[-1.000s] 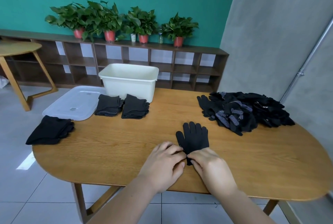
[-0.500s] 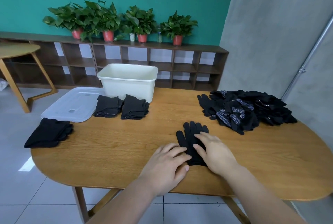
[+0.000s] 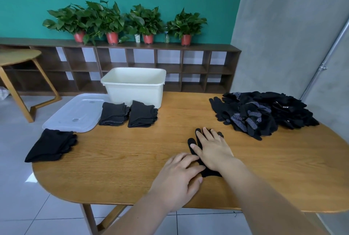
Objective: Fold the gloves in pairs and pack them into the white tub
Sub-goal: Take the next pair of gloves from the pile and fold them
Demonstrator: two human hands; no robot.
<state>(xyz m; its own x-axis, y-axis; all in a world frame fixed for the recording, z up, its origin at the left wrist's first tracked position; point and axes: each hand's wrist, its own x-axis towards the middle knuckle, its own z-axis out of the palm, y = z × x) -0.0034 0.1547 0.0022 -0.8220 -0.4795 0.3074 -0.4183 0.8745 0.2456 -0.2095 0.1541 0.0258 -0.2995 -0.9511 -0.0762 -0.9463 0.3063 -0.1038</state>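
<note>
**Black glove pressed flat at the near edge of the worktop**

The oval wooden worktop (image 3: 132,159) carries everything. At its far right lies a heap of loose black gloves (image 3: 264,113), some showing white dotted palms. The white tub (image 3: 136,93) stands at the far edge, left of centre, and a clear plastic lid (image 3: 75,113) lies flat just left of it. Two folded glove stacks (image 3: 113,113) (image 3: 141,114) sit side by side just in front of the tub, and a third folded stack (image 3: 51,146) lies at the left edge of the worktop, near the lid.

Near the middle of the worktop's near side a flat black glove (image 3: 191,143) lies with its fingers pointing away. The right hand (image 3: 213,149) presses down on it with fingers straight and spread. The left hand (image 3: 181,174) rests beside it, fingers loosely extended and touching the glove's cuff end, gripping nothing.
</note>
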